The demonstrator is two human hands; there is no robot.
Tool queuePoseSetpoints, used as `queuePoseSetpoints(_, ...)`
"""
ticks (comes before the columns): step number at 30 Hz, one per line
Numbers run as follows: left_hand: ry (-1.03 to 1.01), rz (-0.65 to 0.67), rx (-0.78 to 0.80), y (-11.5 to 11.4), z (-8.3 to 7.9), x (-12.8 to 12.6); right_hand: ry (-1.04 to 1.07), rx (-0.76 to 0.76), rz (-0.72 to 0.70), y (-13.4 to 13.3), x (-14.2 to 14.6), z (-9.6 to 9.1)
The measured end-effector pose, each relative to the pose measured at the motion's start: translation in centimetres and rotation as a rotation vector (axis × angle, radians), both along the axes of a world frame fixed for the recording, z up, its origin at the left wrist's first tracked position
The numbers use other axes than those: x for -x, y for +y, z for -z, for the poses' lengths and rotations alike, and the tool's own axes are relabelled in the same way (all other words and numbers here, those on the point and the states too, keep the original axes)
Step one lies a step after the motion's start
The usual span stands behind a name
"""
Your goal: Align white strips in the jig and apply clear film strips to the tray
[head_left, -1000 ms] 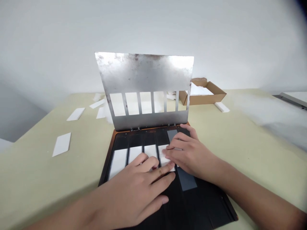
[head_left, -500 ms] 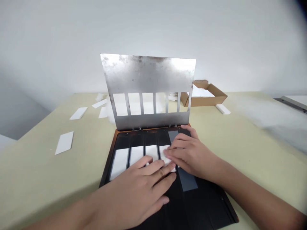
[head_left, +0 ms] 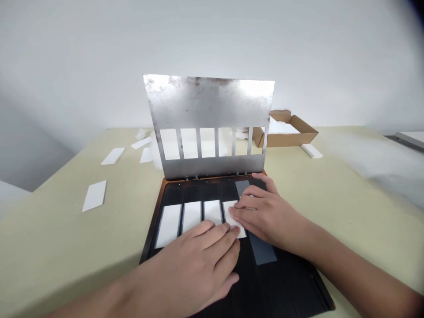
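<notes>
Head view: left hand and right hand, open and not gripping, press the fourth white strip evenly and square on the black board below the steel plate.

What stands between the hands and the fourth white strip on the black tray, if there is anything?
Nothing visible stands in the way. The right hand lies directly on the fourth white strip, and the fingertips of the left hand reach its lower part with no object between.
</notes>
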State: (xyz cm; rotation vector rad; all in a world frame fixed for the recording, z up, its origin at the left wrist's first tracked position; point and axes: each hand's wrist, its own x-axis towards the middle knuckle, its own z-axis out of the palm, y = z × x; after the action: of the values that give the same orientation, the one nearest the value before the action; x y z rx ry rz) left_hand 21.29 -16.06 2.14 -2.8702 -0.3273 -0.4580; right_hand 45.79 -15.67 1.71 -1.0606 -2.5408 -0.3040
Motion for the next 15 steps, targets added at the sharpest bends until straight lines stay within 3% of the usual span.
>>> queuePoseSetpoints(15, 0.005, -0.007, 0.037, 0.10, -0.23, -0.17, 0.061, 0.056, 0.010, -0.18, -0.03, 0.38)
